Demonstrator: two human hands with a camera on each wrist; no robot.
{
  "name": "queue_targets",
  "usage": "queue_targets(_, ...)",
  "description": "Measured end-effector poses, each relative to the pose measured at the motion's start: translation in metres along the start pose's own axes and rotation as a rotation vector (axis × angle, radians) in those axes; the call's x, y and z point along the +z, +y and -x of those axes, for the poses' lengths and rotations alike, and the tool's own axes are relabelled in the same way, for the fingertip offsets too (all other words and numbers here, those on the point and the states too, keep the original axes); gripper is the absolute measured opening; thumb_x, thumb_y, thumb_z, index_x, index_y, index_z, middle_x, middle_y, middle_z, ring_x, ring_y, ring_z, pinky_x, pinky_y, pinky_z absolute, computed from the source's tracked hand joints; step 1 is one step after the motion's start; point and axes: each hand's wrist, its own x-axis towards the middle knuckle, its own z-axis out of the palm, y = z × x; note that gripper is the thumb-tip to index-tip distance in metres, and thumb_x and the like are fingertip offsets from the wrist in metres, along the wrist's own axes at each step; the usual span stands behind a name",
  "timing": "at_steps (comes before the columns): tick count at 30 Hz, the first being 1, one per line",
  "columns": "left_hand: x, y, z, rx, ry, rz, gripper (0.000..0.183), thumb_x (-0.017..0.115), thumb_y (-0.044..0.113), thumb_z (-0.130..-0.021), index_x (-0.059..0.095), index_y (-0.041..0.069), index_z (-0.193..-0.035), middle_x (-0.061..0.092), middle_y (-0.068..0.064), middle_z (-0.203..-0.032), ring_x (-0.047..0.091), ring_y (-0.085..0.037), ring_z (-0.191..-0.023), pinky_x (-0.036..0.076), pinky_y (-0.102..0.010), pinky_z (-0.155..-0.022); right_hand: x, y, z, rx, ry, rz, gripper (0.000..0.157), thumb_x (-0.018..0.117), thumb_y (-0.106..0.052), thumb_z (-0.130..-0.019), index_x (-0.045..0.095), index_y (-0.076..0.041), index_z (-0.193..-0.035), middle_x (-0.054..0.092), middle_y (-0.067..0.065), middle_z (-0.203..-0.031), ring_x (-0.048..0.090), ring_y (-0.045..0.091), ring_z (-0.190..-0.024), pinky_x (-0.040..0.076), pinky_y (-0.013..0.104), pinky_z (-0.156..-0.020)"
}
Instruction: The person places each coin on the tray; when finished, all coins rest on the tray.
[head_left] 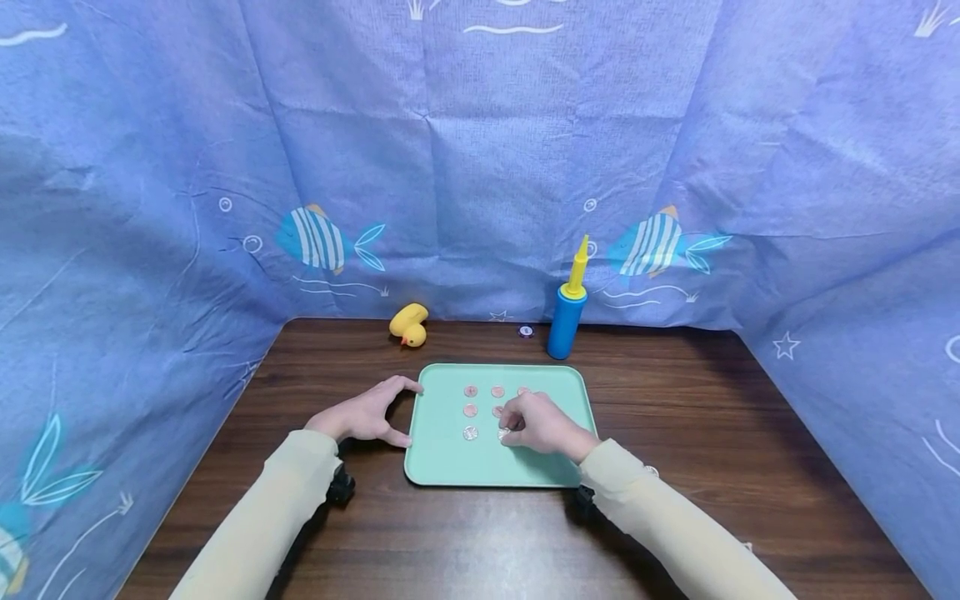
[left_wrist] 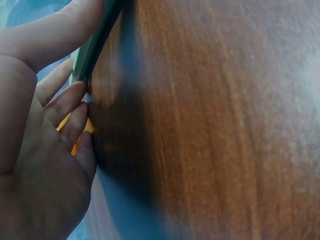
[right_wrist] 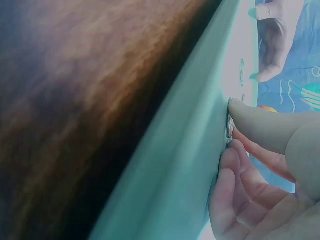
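Observation:
A mint-green tray [head_left: 442, 467] lies on the table with coins set out in rows. Copper coins [head_left: 470, 410] make up the two far rows, and a silver coin [head_left: 470, 433] lies at the left of the near row. Beside it, my right hand [head_left: 540, 425] pinches a second silver coin [right_wrist: 230, 126] between thumb and index finger, down at the tray surface; its other fingers curl in. That hand partly covers the coins on the right. My left hand [head_left: 367, 412] is spread at the tray's left edge, thumb and fingertips touching the rim.
Behind the tray are a yellow rubber duck [head_left: 411, 325], a poker chip [head_left: 526, 331] and a blue hand pump [head_left: 566, 325] with a yellow nozzle. A small silvery disc [head_left: 651, 471] shows beside the right sleeve. A blue fish-print cloth [head_left: 480, 167] surrounds the table.

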Motion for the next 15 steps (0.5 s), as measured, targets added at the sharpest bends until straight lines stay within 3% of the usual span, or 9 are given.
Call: queue_targets(15,0.001,-0.0021,0.0008,0.013,0.015,-0.012,0.089,0.091,0.039,-0.083,0.044,0.013,-0.154,0.039,-0.012,-0.161,0.03,-0.035,-0.154,0.027,-0.059,-0.122,0.0051,-0.0078,-0.0003,0.059,0.056,0.025,0.018,0.092,-0.015,-0.082,0.075,-0.014,-0.08,0.068,-0.004,-0.082,0.059,0.01,-0.078,0.053,0.03,-0.071)
